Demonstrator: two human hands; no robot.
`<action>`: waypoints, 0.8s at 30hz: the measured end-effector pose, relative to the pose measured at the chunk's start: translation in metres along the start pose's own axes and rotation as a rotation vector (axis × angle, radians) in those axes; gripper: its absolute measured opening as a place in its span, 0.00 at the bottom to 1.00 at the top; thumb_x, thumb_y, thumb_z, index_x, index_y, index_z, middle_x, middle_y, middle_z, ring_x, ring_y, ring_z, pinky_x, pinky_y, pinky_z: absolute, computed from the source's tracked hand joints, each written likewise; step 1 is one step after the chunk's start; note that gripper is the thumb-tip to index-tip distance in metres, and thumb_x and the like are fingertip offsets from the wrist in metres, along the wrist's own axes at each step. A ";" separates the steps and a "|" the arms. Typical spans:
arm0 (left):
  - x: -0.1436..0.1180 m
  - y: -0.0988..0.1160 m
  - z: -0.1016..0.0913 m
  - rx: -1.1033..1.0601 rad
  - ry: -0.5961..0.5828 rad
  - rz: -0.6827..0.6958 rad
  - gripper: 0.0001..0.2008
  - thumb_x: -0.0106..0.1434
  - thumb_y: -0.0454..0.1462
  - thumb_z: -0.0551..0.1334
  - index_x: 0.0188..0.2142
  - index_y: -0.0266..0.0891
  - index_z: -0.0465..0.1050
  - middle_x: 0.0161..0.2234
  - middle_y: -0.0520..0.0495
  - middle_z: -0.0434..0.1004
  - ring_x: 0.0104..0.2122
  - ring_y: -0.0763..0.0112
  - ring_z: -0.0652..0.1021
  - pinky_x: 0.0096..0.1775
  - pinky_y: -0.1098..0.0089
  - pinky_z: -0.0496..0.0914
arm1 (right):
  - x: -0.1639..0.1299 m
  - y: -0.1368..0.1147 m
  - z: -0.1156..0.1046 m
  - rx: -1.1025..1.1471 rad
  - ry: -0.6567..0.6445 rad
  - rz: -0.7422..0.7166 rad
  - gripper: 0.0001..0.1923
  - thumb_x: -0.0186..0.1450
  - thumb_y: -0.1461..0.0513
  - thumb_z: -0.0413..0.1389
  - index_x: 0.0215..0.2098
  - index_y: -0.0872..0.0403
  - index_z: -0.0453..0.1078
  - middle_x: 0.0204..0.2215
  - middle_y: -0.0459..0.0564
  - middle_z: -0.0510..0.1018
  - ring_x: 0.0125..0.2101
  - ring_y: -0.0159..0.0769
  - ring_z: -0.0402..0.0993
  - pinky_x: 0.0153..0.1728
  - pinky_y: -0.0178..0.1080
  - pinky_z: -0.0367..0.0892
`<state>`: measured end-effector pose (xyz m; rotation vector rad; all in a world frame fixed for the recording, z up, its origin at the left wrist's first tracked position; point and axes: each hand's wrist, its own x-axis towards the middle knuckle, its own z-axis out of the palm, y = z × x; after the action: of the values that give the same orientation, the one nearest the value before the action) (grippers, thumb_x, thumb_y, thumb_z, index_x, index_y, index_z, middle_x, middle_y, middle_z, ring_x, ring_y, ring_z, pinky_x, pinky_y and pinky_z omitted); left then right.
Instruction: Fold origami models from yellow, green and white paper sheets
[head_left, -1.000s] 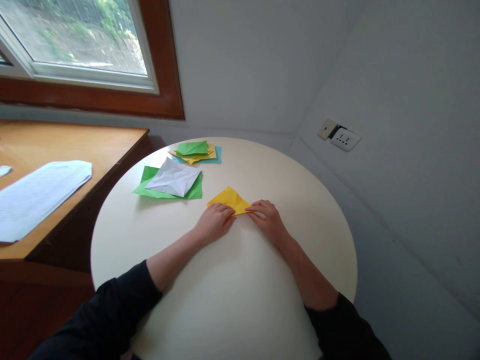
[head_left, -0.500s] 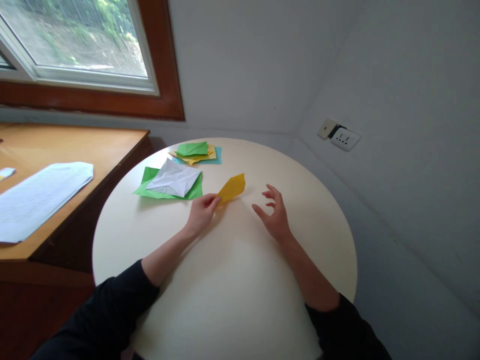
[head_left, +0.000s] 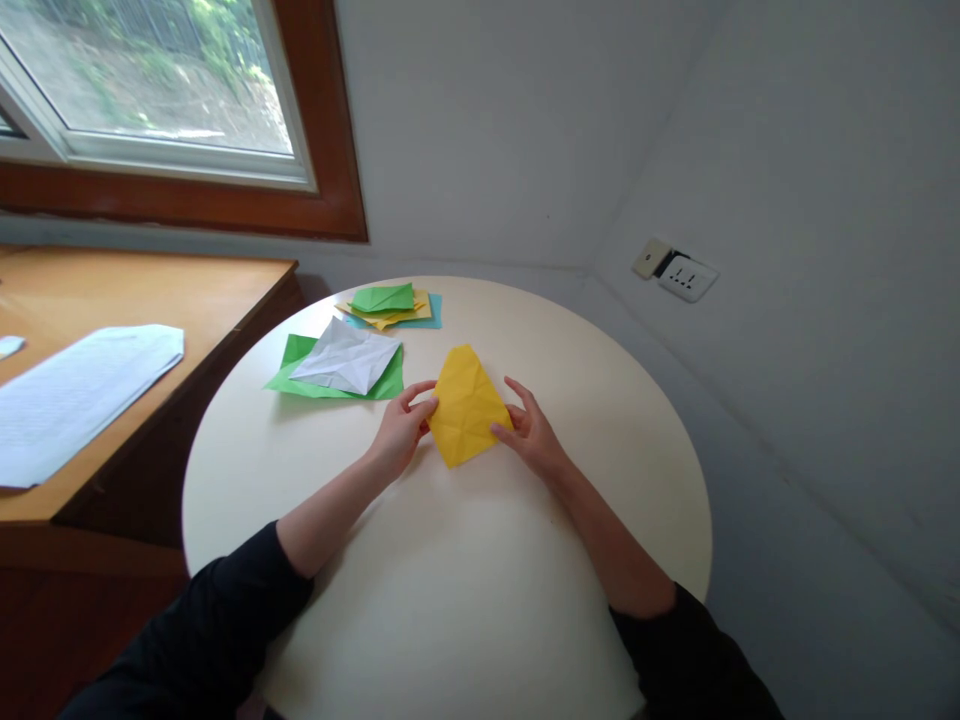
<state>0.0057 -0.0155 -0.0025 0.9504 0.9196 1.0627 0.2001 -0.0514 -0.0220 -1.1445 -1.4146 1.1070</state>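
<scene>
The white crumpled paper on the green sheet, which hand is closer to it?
Left. The left hand is just below-right of the white paper, holding the yellow paper; the right hand grips the far side.

both hands held a creased yellow paper (head_left: 466,405) over the round counter (head_left: 465,580): the left hand (head_left: 401,432) pinched its left edge, the right hand (head_left: 532,435) its right edge, fingers (head_left: 517,392) curled around it. just left lay a white sheet (head_left: 346,354) on a green sheet (head_left: 300,375); behind them sat a small stack (head_left: 390,303) of coloured papers.
</scene>
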 end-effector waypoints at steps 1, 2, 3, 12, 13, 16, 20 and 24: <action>-0.001 0.000 0.001 0.021 -0.001 -0.022 0.24 0.49 0.40 0.63 0.47 0.38 0.66 0.29 0.50 0.75 0.27 0.73 0.75 0.31 0.71 0.68 | 0.000 0.000 0.000 0.041 -0.015 0.024 0.41 0.55 0.53 0.58 0.61 0.48 0.43 0.38 0.52 0.76 0.39 0.39 0.74 0.42 0.47 0.69; -0.001 0.000 0.002 0.036 -0.001 -0.041 0.25 0.50 0.39 0.62 0.49 0.39 0.64 0.27 0.51 0.75 0.26 0.74 0.75 0.30 0.72 0.68 | 0.000 0.000 0.000 0.060 -0.013 0.040 0.41 0.55 0.53 0.59 0.60 0.48 0.44 0.33 0.49 0.76 0.36 0.38 0.75 0.40 0.46 0.69; -0.002 -0.001 0.003 0.043 -0.002 -0.054 0.25 0.51 0.38 0.61 0.50 0.40 0.63 0.26 0.52 0.74 0.25 0.74 0.74 0.29 0.72 0.68 | 0.000 0.000 0.000 0.063 0.004 0.046 0.41 0.54 0.54 0.60 0.60 0.49 0.45 0.30 0.46 0.75 0.34 0.37 0.75 0.39 0.45 0.70; -0.008 0.001 0.006 0.249 -0.093 0.106 0.25 0.52 0.35 0.58 0.51 0.41 0.59 0.19 0.58 0.67 0.21 0.77 0.70 0.27 0.75 0.65 | 0.004 0.004 -0.006 0.078 0.183 0.055 0.38 0.51 0.58 0.61 0.56 0.48 0.51 0.27 0.41 0.71 0.27 0.30 0.72 0.33 0.38 0.70; -0.008 0.000 0.005 0.307 -0.101 0.128 0.25 0.52 0.35 0.57 0.51 0.41 0.60 0.19 0.58 0.67 0.21 0.77 0.69 0.26 0.76 0.64 | 0.005 0.006 -0.006 0.064 0.190 0.047 0.38 0.51 0.58 0.61 0.56 0.48 0.51 0.27 0.41 0.71 0.25 0.29 0.71 0.32 0.37 0.70; -0.005 -0.004 0.002 0.502 -0.101 0.178 0.21 0.53 0.35 0.56 0.48 0.39 0.65 0.20 0.57 0.66 0.21 0.77 0.68 0.25 0.76 0.62 | 0.006 0.010 -0.008 0.002 0.210 0.023 0.37 0.51 0.58 0.59 0.56 0.49 0.50 0.26 0.41 0.70 0.23 0.27 0.68 0.28 0.35 0.68; 0.001 -0.015 -0.004 0.813 -0.113 0.259 0.15 0.54 0.36 0.55 0.40 0.37 0.73 0.22 0.54 0.68 0.22 0.76 0.68 0.28 0.74 0.63 | 0.006 0.016 -0.010 -0.134 0.232 -0.022 0.36 0.52 0.60 0.57 0.57 0.50 0.51 0.27 0.41 0.69 0.21 0.26 0.65 0.27 0.34 0.66; 0.005 -0.018 -0.006 1.041 -0.131 0.330 0.13 0.55 0.36 0.56 0.38 0.38 0.76 0.23 0.51 0.71 0.24 0.72 0.70 0.33 0.70 0.65 | 0.005 0.018 -0.011 -0.292 0.230 -0.081 0.33 0.53 0.62 0.55 0.57 0.50 0.52 0.28 0.42 0.69 0.23 0.27 0.65 0.30 0.36 0.67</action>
<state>0.0064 -0.0138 -0.0219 2.0580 1.2485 0.7328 0.2125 -0.0432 -0.0379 -1.3601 -1.4557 0.7016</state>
